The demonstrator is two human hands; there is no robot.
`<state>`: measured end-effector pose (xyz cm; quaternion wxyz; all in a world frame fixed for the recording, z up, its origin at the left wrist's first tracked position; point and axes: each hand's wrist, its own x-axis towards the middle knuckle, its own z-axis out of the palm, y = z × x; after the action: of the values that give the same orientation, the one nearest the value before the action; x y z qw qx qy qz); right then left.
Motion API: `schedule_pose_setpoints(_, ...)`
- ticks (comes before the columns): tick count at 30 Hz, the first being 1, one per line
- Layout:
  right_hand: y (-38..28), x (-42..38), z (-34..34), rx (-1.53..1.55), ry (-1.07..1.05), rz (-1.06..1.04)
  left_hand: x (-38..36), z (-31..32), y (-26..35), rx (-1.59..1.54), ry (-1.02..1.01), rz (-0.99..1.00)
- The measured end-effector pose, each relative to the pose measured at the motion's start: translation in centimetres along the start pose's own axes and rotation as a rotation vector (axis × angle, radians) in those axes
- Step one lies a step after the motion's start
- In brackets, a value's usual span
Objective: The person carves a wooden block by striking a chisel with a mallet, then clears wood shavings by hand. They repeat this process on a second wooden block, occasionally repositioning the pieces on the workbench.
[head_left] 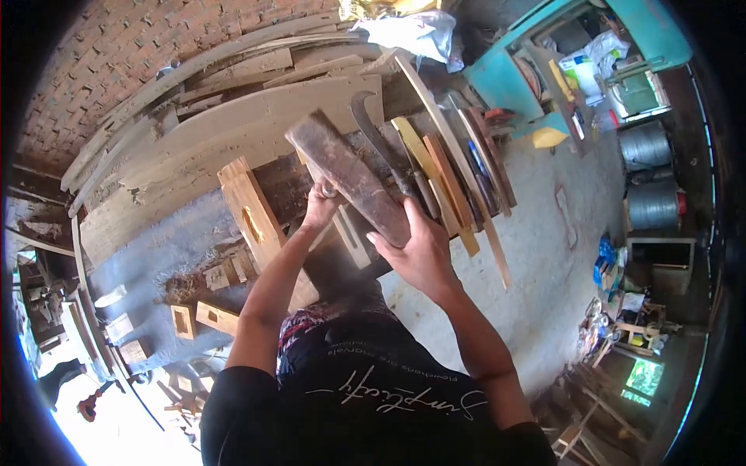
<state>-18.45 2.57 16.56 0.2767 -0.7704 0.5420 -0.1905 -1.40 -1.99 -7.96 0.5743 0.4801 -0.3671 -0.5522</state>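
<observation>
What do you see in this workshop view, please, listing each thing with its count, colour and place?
Long block: one, dark brown, raised at the hands
Curved blade: one, dark, just right of the block
Wood strips: several, yellow to brown, right of the blade
Slotted beam: one, light brown, left of the block
Small holed blocks: two, light brown, lower left
Planks: several, brown, below the wall
Brick wall: one, reddish, upper left
Plastic bag: one, white, top centre
Silvery rolls: two, grey, right side
Floor: one, grey, right of centre
Background clutter: uncountable, mixed colours, around the edges
Shirt: one, black, bottom centre
Left hand: one, bare, at the block's left edge
Right hand: one, bare, gripping the block's near end
</observation>
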Motion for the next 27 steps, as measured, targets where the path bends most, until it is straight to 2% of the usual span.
schedule_pose_setpoints(1,-0.3,0.0,0.1,0.061,0.081,-0.111,-0.5,0.9,1.7,-0.049,0.043,0.013)
schedule_pose_setpoints(4,1.0,-1.3,0.9,0.090,0.205,-0.070,0.0,1.2,2.3,-0.019,-0.046,0.069)
schedule_pose_setpoints(5,2.1,-1.7,1.3,0.139,0.246,-0.081,-0.2,1.4,4.4,0.033,-0.047,0.009)
schedule_pose_setpoints(6,3.0,-2.0,1.6,0.141,0.253,-0.042,-0.6,2.1,6.3,-0.072,0.017,-0.023)
schedule_pose_setpoints(8,5.2,-2.8,2.1,0.192,0.239,0.028,0.4,1.2,7.7,0.074,0.020,0.038)
schedule_pose_setpoints(10,7.3,-3.8,2.8,0.157,0.224,0.105,0.8,0.8,9.5,0.088,0.031,-0.008)
schedule_pose_setpoints(12,8.3,-4.4,3.2,0.122,0.211,0.172,1.3,1.2,10.8,0.052,0.051,0.119)
schedule_pose_setpoints(14,8.8,-4.8,3.3,0.139,0.196,0.205,1.3,1.2,11.7,0.063,0.015,0.100)
schedule_pose_setpoints(22,9.1,-5.8,3.8,0.088,0.157,0.229,1.4,1.1,9.0,0.195,-0.077,0.063)
schedule_pose_setpoints(25,9.2,-6.0,3.8,0.087,0.138,0.234,1.4,1.1,8.1,0.208,-0.099,0.104)
schedule_pose_setpoints(27,9.3,-6.2,3.8,0.078,0.128,0.246,1.2,1.2,7.6,0.267,-0.095,0.221)
